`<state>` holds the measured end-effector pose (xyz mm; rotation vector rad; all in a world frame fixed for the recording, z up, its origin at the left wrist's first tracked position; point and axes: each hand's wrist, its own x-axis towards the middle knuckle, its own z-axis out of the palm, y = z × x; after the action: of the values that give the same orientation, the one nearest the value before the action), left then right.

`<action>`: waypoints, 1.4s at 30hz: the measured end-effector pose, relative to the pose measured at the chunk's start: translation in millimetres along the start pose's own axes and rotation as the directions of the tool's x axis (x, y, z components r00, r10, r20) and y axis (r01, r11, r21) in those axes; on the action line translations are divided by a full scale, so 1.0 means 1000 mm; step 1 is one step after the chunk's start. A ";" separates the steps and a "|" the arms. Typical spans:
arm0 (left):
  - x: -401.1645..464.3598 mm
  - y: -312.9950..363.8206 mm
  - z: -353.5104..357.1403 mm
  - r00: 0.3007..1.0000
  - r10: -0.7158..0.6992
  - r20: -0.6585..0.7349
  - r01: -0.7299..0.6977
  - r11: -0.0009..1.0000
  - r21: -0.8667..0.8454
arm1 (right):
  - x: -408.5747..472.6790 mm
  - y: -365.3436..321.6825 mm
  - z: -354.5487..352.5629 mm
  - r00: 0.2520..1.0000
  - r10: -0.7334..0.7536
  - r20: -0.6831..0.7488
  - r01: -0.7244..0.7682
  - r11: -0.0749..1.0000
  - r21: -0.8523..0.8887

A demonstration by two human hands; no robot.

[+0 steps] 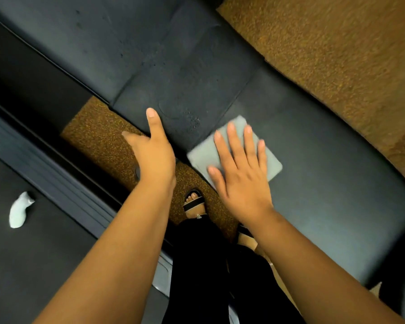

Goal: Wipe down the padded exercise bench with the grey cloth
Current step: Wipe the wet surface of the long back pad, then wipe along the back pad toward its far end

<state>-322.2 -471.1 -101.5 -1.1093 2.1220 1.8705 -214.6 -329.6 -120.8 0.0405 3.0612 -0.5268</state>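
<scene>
Right hand (240,174) flat, fingers spread, pressing grey cloth (204,155) onto bench (313,148); left hand (154,150) wide, bracing bench edge.

Smooth, faintly glossy padded bench (313,146); soft matt grey cloth (204,153).

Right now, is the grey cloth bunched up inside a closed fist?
No, the right hand lies flat with straight, spread fingers pressing the folded grey cloth onto the bench.
</scene>
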 end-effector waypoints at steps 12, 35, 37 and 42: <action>-0.007 -0.007 0.007 0.966 0.257 -0.035 -0.253 0.964 0.078 | 0.047 -0.011 -0.006 1.000 -0.010 -0.015 0.011 1.000 0.025; -0.035 0.016 0.006 0.777 0.615 -0.134 -0.469 0.707 0.529 | 0.090 0.011 -0.031 0.988 -0.151 0.033 0.138 0.956 0.258; -0.065 0.021 0.025 0.647 0.758 0.087 -0.634 0.471 0.613 | 0.083 0.033 -0.046 0.987 -0.158 0.007 0.140 0.895 0.423; -0.081 0.001 0.077 0.640 0.635 0.432 -0.632 0.116 0.766 | 0.050 0.129 -0.059 0.962 0.254 -0.098 -0.192 0.889 0.415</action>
<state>-292.4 -366.4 -77.3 0.1569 3.1862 0.3976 -262.1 -187.7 -110.5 0.4587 2.9653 -1.1724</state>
